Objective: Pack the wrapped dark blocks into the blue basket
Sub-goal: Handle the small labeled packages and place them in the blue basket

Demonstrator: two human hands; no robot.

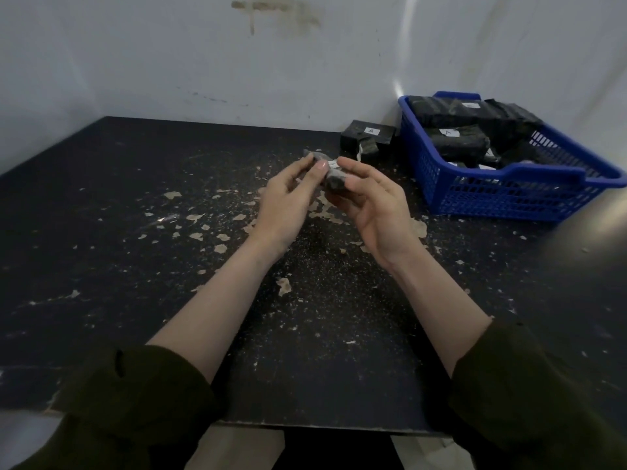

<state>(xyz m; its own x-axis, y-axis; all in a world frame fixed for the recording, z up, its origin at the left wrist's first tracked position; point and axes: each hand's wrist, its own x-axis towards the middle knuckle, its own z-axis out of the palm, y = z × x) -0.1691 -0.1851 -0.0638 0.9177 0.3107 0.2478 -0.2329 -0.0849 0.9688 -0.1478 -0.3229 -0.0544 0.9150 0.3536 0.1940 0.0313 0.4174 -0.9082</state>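
Pinching left end of wrapped dark block (335, 183) between thumb and fingertips of left hand (285, 205). Cupping right end in right hand (373, 215), fingers curled round. Apparently raised just off table (101, 232). Well apart from blue basket (509, 198), rear right, holding packed blocks (454, 140).

The black table (135, 266) is badly worn, its top scattered with pale chips (220, 247) and fine specks, thickest toward the middle. At the far right stands the blue basket (492, 198), close to the wall. Just left of it, apart from the basket's side, sits a wrapped dark block (368, 134) with a white label marked A, a smaller dark bundle (368, 148) touching its front.
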